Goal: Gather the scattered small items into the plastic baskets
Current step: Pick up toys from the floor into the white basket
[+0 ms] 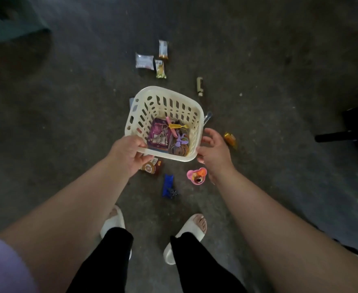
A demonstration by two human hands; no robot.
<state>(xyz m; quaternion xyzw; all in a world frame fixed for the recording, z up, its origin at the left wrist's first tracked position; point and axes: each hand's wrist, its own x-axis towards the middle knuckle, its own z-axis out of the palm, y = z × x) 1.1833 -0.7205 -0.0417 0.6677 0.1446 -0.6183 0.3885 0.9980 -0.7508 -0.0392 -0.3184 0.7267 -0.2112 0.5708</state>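
Observation:
A cream plastic basket (173,96) hangs above the floor, held by its near rim in my left hand (129,154). Inside lie a purple packet, a bead chain, hair ties and several small colourful pieces. My right hand (213,151) hovers at the basket's right near corner, fingers apart, holding nothing. Scattered on the floor are three snack packets (151,60), a small olive tube (199,86), an orange wrapper (230,139), a pink toy (197,175), a blue item (169,186) and a brown packet (152,167) partly hidden under the basket.
The floor is dark grey concrete. My feet in white slippers (191,229) stand just below the blue item. A green object (11,20) sits at the far left, and black equipment (351,127) lies at the right edge.

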